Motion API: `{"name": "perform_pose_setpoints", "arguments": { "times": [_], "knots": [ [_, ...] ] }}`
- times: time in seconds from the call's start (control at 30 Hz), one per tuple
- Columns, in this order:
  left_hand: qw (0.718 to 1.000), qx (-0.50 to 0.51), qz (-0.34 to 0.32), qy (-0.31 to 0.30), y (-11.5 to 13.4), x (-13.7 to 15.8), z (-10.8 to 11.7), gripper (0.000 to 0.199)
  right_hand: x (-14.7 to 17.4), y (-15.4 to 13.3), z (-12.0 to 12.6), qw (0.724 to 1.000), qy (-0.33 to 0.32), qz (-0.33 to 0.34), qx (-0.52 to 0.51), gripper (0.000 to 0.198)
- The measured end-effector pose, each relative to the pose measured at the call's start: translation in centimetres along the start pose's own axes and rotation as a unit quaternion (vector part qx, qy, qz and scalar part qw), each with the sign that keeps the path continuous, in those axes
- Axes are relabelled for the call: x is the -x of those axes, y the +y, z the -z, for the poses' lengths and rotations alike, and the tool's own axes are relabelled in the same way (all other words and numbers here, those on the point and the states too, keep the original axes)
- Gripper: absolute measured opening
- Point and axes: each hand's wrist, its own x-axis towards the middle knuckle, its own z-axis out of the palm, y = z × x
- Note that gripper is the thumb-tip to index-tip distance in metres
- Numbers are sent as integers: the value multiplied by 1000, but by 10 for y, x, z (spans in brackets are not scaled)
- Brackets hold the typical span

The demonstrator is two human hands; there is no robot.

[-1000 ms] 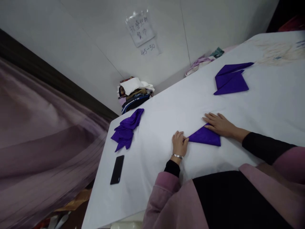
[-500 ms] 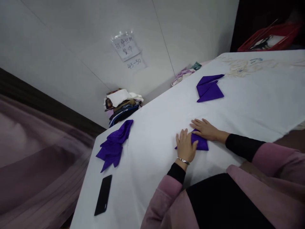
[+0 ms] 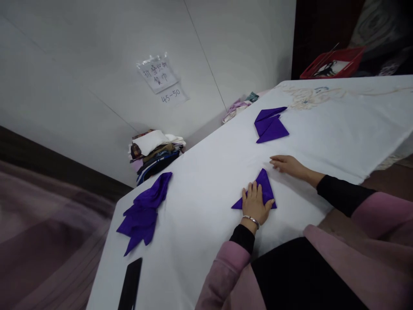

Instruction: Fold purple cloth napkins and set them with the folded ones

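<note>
A purple cloth napkin (image 3: 265, 186), folded into a triangle, lies in front of me on the white tablecloth. Flat on its lower middle rests my left hand (image 3: 256, 202), fingers stretched out, covering part of the cloth. My right hand (image 3: 285, 165) hovers just right of the napkin's top corner, apart from it, with its fingers extended and nothing visible in them. Beyond it lies a second folded purple napkin (image 3: 272, 127) with a pointed strip along its top. Another purple napkin (image 3: 145, 213), gathered in loose layers, is at the table's left.
A black phone (image 3: 130, 284) lies at the table's left edge. Folded clothes (image 3: 155, 150) are piled against the wall, with more fabric (image 3: 237, 110) farther right. A red basket (image 3: 351, 58) stands behind the far end. Handwritten signs (image 3: 158, 75) hang on the wall.
My right hand has lifted off the napkin and moved right, uncovering its top corner. My left hand stays on the cloth. The whole view has shifted slightly.
</note>
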Motion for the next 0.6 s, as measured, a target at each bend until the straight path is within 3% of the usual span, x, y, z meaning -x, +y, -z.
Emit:
{"name": "perform_pose_setpoints", "arguments": {
  "times": [0.13, 0.3, 0.6],
  "knots": [
    [1000, -5, -6, 6, -1, 0, -2, 68, 13, -18, -10, 994, -78, -74, -35, 41],
    [1000, -5, 10, -2, 2, 1, 1, 66, 10, -28, -21, 988, -136, -77, -15, 43],
    [1000, 13, -2, 10, 1, 2, -1, 68, 4, -32, -26, 976, -170, -111, -74, 40]
  ]
}}
